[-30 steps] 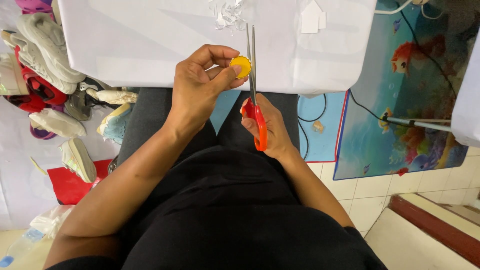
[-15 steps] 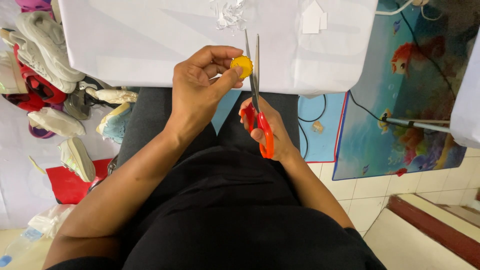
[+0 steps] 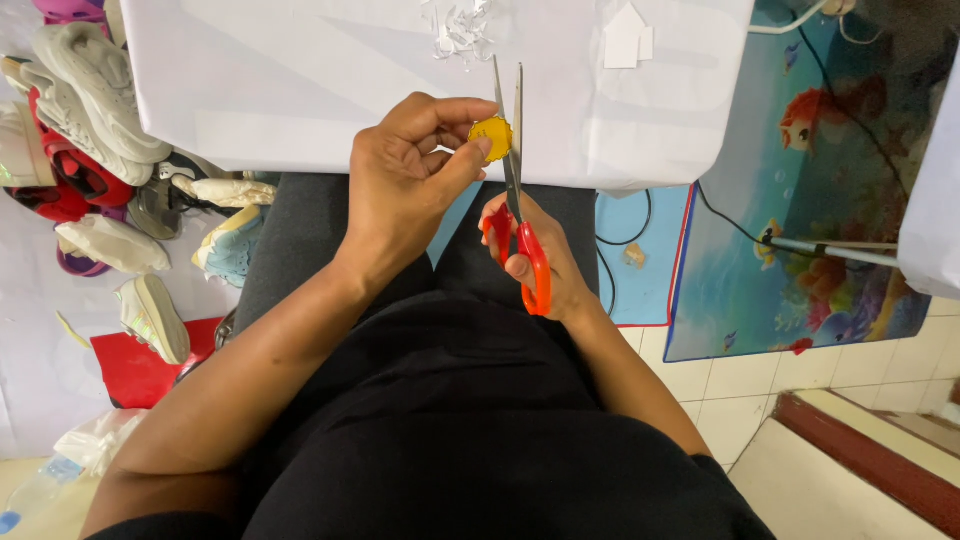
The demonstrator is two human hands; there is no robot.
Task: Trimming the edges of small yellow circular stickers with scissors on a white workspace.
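My left hand (image 3: 410,185) pinches a small round yellow piece (image 3: 491,134) between thumb and fingers, just in front of the white-covered table (image 3: 300,90). My right hand (image 3: 540,260) grips red-handled scissors (image 3: 515,190), blades pointing up and slightly apart, their edges at the right side of the yellow piece. Both hands hover above my lap, which is in black clothing.
Small white paper scraps (image 3: 460,25) and white cut shapes (image 3: 628,38) lie on the table. A pile of shoes (image 3: 90,160) sits on the floor at left. A fish-patterned blue mat (image 3: 800,230), black cables and a metal rod (image 3: 830,250) lie at right.
The scissor blades have opened a little and shifted against the yellow piece. My left hand has turned the piece slightly; both hands stay in the same place.
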